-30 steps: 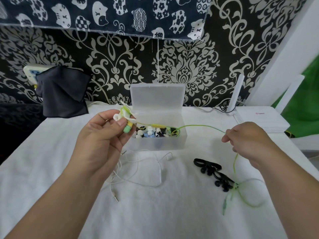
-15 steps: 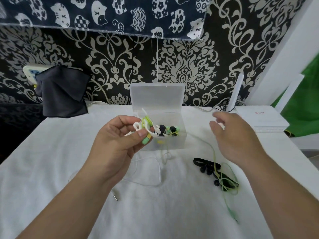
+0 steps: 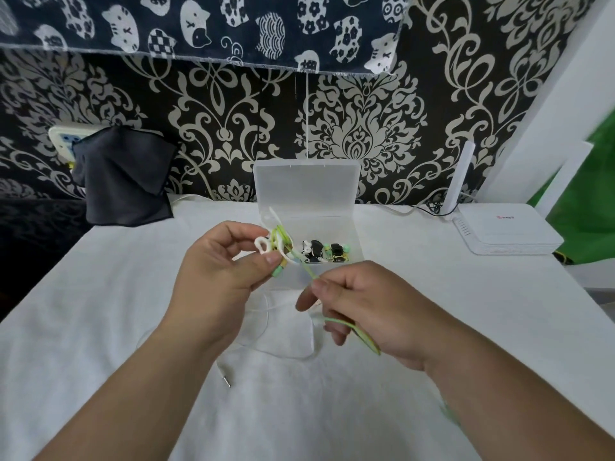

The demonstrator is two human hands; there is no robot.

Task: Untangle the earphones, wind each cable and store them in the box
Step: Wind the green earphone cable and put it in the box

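Moving in from the right, the right hand (image 3: 372,307) now pinches the green cable (image 3: 308,269) between thumb and forefinger, just before the open box (image 3: 306,191) near the table's (image 3: 100,327) back edge. The left hand (image 3: 226,271) grips the green earbuds (image 3: 278,239); white earphones (image 3: 266,331) lie beneath.

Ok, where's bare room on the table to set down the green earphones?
The tablecloth is bare between the black cloth and the left hand, between the box and the router, and nearer you than the white cable. Crowded in front of the box: the right hand and that cable.
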